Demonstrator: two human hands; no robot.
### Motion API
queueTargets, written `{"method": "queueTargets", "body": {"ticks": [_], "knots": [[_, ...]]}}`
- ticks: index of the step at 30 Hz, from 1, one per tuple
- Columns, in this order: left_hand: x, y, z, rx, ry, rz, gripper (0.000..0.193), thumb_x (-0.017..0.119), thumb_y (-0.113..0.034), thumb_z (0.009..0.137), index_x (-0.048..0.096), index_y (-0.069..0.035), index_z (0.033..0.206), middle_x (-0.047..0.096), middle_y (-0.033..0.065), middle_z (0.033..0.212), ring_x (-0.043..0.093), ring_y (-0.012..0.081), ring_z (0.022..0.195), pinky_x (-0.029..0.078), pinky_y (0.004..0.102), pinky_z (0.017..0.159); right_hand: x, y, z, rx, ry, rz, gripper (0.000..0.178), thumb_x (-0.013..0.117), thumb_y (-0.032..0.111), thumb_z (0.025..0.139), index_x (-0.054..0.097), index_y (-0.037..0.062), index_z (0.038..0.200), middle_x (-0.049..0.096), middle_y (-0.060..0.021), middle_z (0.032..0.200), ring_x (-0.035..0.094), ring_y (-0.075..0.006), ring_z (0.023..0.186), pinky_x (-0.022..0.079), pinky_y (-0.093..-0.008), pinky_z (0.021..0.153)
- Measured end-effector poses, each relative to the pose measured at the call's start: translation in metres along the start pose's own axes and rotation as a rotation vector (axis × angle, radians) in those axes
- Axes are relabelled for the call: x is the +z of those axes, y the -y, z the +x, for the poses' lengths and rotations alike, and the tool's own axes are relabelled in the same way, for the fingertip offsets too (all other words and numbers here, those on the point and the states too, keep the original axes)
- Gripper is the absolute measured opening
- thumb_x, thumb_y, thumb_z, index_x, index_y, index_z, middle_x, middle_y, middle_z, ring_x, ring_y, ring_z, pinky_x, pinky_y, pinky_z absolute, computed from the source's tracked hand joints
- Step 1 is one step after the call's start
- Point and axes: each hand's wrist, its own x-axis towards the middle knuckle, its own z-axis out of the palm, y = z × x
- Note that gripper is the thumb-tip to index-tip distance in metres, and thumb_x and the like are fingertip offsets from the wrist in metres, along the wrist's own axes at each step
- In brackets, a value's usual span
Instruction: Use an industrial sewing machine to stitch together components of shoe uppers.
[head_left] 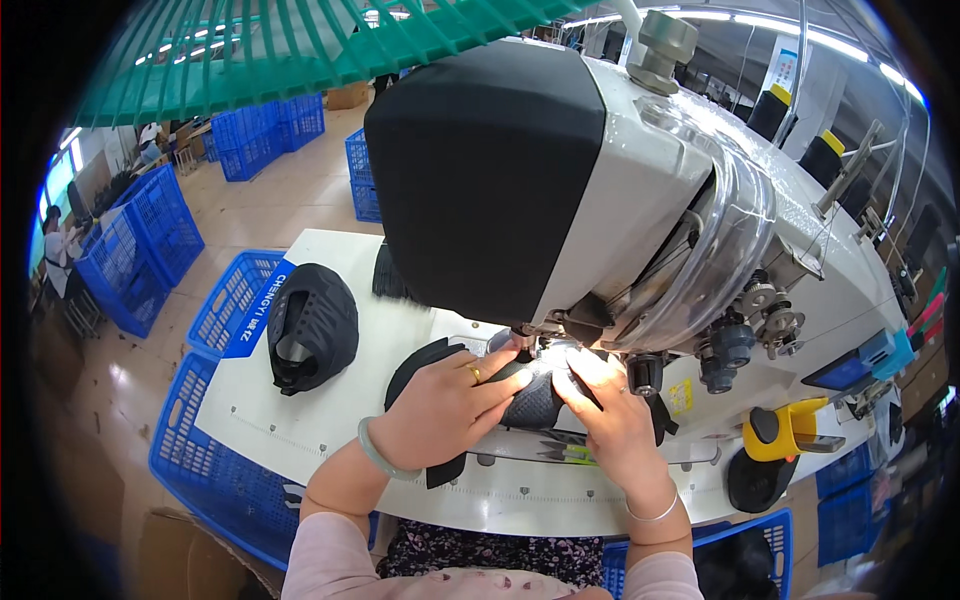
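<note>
Under the needle of a large sewing machine (485, 165) lies a black textured shoe upper (533, 408), lit brightly beside the presser foot. My left hand (445, 410) presses on its left side with fingers stretched toward the needle. A ring and a pale green bangle show on that arm. On the right side of the upper rests my right hand (610, 415), its fingers extended and slightly apart. Both hands touch the piece from above; what lies beneath the fingers is hidden. Another black shoe upper (318, 325) stands on the white table (240, 395) to the left.
Blue crates (215, 500) stand against the table's left side. A black brush (392, 275) is behind the work. To the right sit a yellow holder (785, 432) and a black flat piece (757, 485). A green slatted shade (250, 60) hangs overhead.
</note>
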Motion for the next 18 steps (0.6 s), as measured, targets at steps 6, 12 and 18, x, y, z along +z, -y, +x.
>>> {"method": "queueTargets", "body": {"ticks": [6,12,18], "knots": [[0.0001,0.0040,-0.0009,0.047,0.021,0.033,0.032,0.066,-0.014,0.079,0.064,-0.009,0.110,0.059,0.0099,0.124,0.059,0.0226,0.083,0.052,0.0323,0.073,0.0038,0.0029,0.0010,-0.009,-0.047,-0.046,0.048,0.062,-0.001,0.069,0.064,0.0065,0.116,0.062,-0.0131,0.113,0.057,-0.0300,0.111,0.042,-0.0469,0.098],[0.0002,-0.0001,0.0010,0.017,0.016,0.064,0.036,0.069,-0.010,0.075,0.067,-0.010,0.111,0.059,0.0093,0.126,0.060,0.0232,0.081,0.053,0.0324,0.072,0.0092,0.0067,0.0017,-0.037,-0.120,-0.090,0.041,0.063,0.001,0.071,0.066,0.0056,0.112,0.061,-0.0115,0.114,0.057,-0.0305,0.108,0.043,-0.0449,0.095],[0.0015,0.0001,0.0002,-0.004,0.032,0.079,0.037,0.069,-0.011,0.075,0.065,-0.010,0.112,0.059,0.0085,0.126,0.060,0.0234,0.083,0.054,0.0321,0.073,0.0093,0.0090,0.0044,-0.010,-0.109,-0.093,0.046,0.057,-0.003,0.064,0.067,0.0042,0.108,0.060,-0.0139,0.115,0.057,-0.0329,0.109,0.047,-0.0459,0.096]]}}
